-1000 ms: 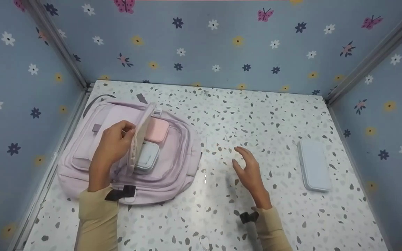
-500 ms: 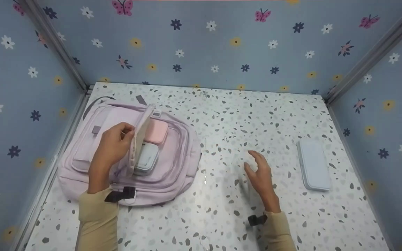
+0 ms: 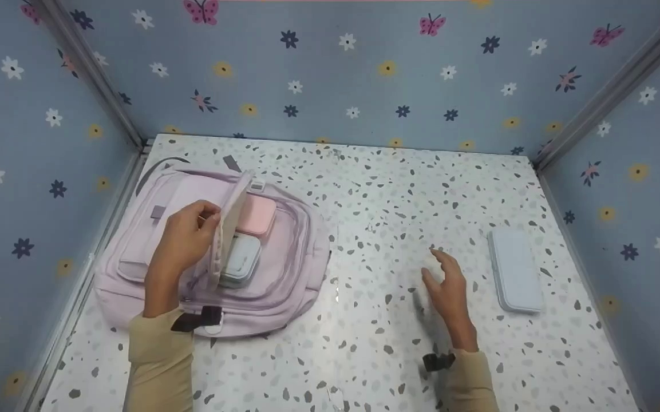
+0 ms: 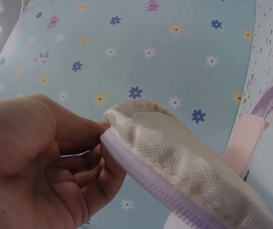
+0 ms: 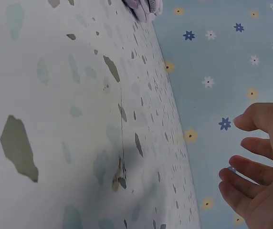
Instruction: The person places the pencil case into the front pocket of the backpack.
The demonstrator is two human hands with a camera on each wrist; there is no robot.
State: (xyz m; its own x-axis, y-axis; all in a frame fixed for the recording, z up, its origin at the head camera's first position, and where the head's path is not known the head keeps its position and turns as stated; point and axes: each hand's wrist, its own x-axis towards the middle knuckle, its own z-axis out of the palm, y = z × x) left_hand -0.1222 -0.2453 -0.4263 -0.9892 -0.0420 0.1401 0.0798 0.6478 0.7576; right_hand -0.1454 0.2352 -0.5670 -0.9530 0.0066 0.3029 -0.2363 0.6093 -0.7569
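A pale lilac backpack (image 3: 284, 309) lies on the speckled table at the left, its front pocket unzipped. My left hand (image 3: 186, 234) pinches the zippered edge of the pocket flap (image 4: 174, 176) between thumb and fingers and holds it raised. Inside the pocket sit a pink case (image 3: 257, 214) and, nearer me, a light blue-grey case (image 3: 242, 257), each partly hidden by the flap. My right hand (image 3: 449, 292) hovers over the table right of the backpack, fingers loosely bent with nothing in them. To its right lies a long pale blue case (image 3: 516, 270).
A white table (image 3: 375, 194) with grey specks bears everything. Flower-patterned blue panels (image 3: 335, 68) enclose it at the back and both sides, with metal posts at the corners. A dark strap (image 3: 152, 171) loops from the backpack's far left.
My right hand has moved rightward, away from the backpack and nearer the long pale blue case. The left hand keeps the flap raised in the same place.
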